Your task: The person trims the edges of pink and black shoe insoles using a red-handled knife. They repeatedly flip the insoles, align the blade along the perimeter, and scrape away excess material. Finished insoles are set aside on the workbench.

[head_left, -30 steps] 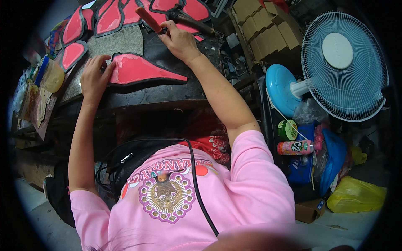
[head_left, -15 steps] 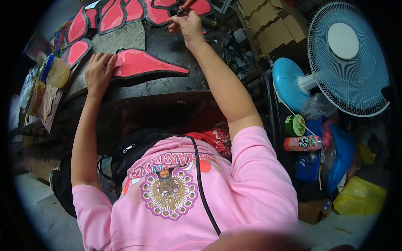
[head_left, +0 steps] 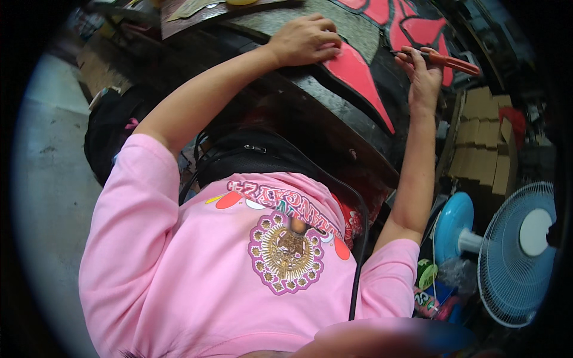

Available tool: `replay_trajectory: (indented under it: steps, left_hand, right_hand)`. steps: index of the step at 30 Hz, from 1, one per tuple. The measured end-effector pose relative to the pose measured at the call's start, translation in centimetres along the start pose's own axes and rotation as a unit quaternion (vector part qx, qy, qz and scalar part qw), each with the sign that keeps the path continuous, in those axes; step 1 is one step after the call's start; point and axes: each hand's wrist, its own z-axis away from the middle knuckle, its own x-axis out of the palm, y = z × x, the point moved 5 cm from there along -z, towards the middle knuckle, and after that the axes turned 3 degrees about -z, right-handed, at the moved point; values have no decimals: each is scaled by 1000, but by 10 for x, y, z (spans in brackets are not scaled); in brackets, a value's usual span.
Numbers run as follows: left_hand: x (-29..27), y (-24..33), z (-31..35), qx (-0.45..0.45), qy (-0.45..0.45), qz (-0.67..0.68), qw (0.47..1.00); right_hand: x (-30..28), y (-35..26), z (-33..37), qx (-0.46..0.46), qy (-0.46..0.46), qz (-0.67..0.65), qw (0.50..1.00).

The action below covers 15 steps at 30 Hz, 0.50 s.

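My left hand (head_left: 305, 42) is closed over the broad end of a pink teardrop-shaped piece (head_left: 353, 68) with a thick black border. The piece lies on the dark worktable, its narrow tip toward my right arm. In my right hand (head_left: 425, 83) is an orange-handled tool (head_left: 455, 63); a dark narrow end sticks out past my fingers, and its exact kind is unclear. This hand is raised to the right of the piece, apart from it. More black-bordered pink pieces (head_left: 422, 27) lie just beyond it.
A grey speckled sheet (head_left: 271, 27) lies under my left hand's side of the table. Folded brown cardboard (head_left: 480, 134) is stacked at the right. Below that stands a fan with a blue base (head_left: 455, 224). A dark bag (head_left: 107, 134) sits at the lower left.
My view has swung left, so the table now shows further right. The right hand has turned, and the tool's orange handle now shows plainly. My left hand stays on the pink piece.
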Motion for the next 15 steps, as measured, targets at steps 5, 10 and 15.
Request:
replay_trajectory:
  steps: [5, 10, 15]
  left_hand:
    - [-2, 2, -2, -15, -14, 11, 1000]
    - [-4, -1, -6, -20, 21, 25, 999]
    - [-1, 1, -6, -23, 31, 24, 999]
  right_hand:
    - [40, 1, -8, 33, -81, 52, 995]
    - [61, 29, -5, 43, -79, 30, 996]
    - [69, 36, 2, 42, -76, 90, 992]
